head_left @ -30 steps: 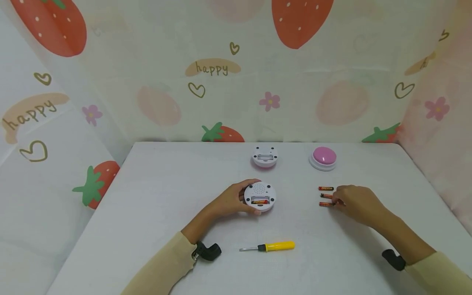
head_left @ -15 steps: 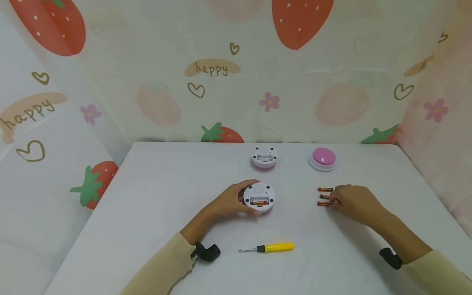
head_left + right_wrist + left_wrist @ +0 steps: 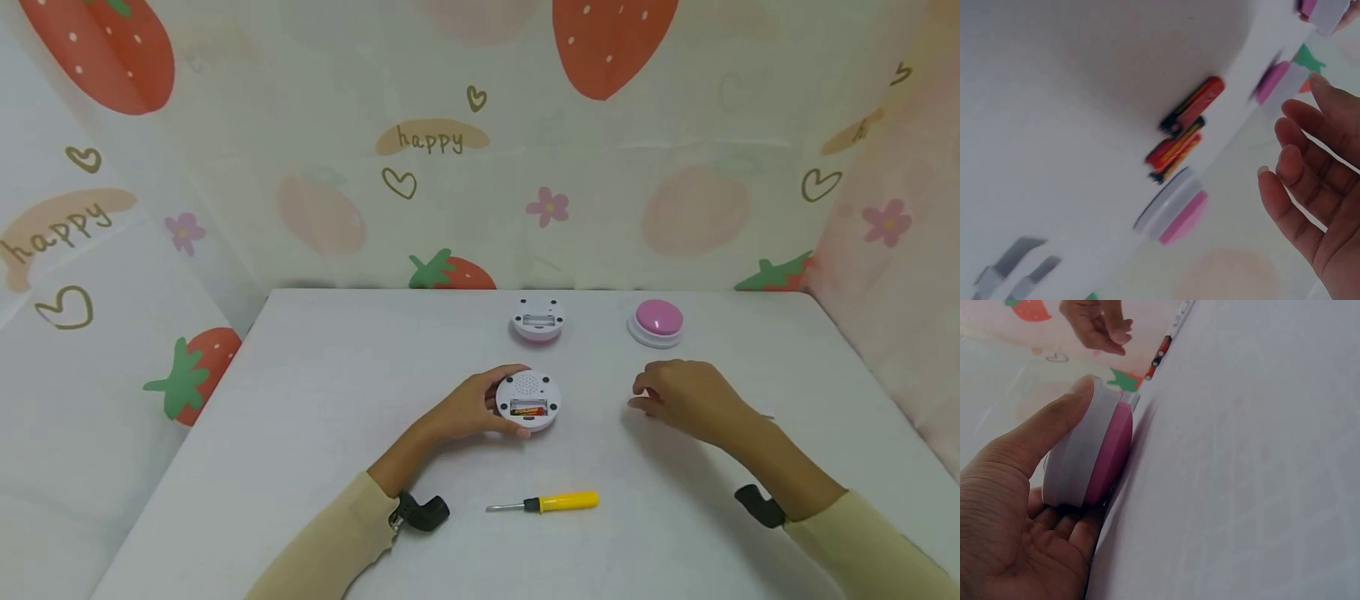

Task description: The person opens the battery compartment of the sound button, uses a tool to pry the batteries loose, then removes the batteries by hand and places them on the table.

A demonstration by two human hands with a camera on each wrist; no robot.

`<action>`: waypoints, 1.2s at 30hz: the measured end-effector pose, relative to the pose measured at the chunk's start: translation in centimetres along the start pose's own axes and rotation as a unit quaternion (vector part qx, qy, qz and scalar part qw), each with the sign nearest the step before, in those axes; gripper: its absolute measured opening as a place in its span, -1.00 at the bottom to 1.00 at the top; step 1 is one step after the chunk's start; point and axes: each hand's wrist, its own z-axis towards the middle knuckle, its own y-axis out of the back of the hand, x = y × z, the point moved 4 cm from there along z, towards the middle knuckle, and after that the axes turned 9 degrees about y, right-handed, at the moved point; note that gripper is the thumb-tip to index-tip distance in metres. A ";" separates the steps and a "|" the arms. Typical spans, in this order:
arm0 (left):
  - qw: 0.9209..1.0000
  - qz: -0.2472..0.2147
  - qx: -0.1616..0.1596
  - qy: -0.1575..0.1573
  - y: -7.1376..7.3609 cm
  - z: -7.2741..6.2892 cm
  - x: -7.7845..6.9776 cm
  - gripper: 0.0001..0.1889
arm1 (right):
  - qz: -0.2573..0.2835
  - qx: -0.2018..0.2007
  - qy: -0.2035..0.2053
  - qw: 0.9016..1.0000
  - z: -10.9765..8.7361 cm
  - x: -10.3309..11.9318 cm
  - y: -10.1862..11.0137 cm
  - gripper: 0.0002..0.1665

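My left hand point(image 3: 480, 406) grips a round white push button point(image 3: 531, 383) by its side, thumb in front and fingers behind. It lies bottom up, its pink cap point(image 3: 1111, 450) facing the table in the left wrist view. One red-and-black battery point(image 3: 529, 408) sits in its open compartment. Raised over the table to the right, my right hand point(image 3: 690, 402) has loosely bent fingers with nothing between them. In the right wrist view several loose red-and-black batteries point(image 3: 1194, 105) lie on the tabletop, apart from the fingers point(image 3: 1300, 162); the hand hides them in the head view.
A second upturned push button point(image 3: 538, 313) with an empty compartment stands at the back. Right of it another rests pink cap up point(image 3: 660, 318). A yellow-handled screwdriver point(image 3: 567, 502) lies near the front. Small grey pieces point(image 3: 1010, 275) show at the right wrist view's lower left.
My right hand has come off the loose batteries and shifted left and slightly up, now covering them in the head view. My left hand keeps its hold on the push button.
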 end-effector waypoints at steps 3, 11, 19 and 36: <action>1.000 -0.004 0.000 -0.001 0.0 -0.1 -0.1 -0.01 | 0.004 0.006 0.000 1.000 1.1 0.8 0.1 -0.84; 1.000 -0.013 0.005 -0.004 -0.1 0.1 -0.1 -0.03 | 0.028 -0.004 0.005 1.000 3.5 2.9 -0.1 -0.83; 1.000 -0.009 0.007 -0.003 0.0 0.0 0.0 -0.03 | 0.043 -0.030 0.039 0.998 5.4 5.7 -0.9 -0.77; 0.999 -0.026 0.015 -0.011 0.0 0.0 0.0 -0.04 | 0.058 -0.007 0.065 0.996 7.3 8.5 -2.2 -0.80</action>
